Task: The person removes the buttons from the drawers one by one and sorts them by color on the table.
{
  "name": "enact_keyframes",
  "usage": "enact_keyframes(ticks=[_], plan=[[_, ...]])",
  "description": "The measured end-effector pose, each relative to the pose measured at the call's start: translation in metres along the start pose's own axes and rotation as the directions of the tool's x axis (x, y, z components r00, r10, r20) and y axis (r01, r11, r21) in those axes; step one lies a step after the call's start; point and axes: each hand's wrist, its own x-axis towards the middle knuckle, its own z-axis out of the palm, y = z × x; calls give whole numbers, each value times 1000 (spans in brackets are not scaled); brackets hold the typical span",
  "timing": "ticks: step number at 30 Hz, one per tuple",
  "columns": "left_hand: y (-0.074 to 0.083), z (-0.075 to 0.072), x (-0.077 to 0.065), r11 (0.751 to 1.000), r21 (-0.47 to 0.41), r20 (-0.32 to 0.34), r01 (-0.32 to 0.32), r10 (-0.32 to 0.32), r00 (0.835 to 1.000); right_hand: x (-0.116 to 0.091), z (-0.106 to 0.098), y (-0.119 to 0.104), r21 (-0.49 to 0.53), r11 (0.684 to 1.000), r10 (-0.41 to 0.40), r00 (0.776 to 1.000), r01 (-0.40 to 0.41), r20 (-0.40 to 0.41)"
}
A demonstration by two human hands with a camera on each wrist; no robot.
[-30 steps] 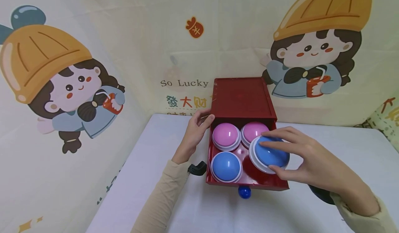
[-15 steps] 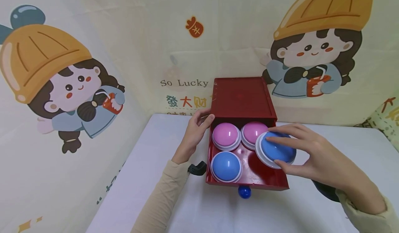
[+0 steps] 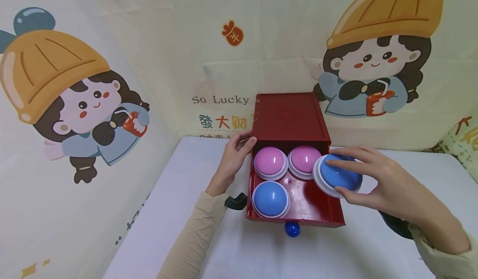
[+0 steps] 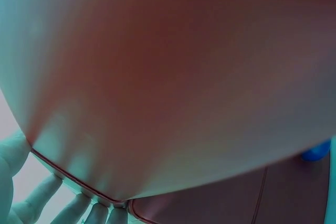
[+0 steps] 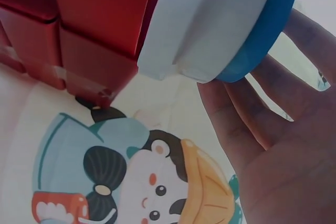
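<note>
My right hand pinches a round blue-domed push button with a white base, tilted above the right edge of a pulled-out red drawer. In the right wrist view, its white underside faces the red cabinet, with fingers behind it. Two pink-domed buttons, left and right, sit at the back of the drawer; another blue-domed button lies front left. My left hand rests against the left side of the red cabinet. In the left wrist view, its fingertips touch the cabinet's edge.
A blue knob sticks out from the drawer front. The cabinet stands on a white table against a printed cloth backdrop. Several red drawer sections show in the right wrist view.
My right hand has carried the blue-domed button rightward and slightly back, from over the drawer's front right part to its right edge. The left hand stays where it was.
</note>
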Motion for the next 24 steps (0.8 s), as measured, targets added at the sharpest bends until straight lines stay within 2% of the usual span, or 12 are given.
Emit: enact_keyframes(ticks=[13,24], plan=[[0,0,0,1000,3,-5,0,0,1000,-4,0,14,16,997,77,997,-77,21],[-1,1,0,1000,7,-8,1,-1,1000,-7,-1,21,30,992,123,992,-123,-2]])
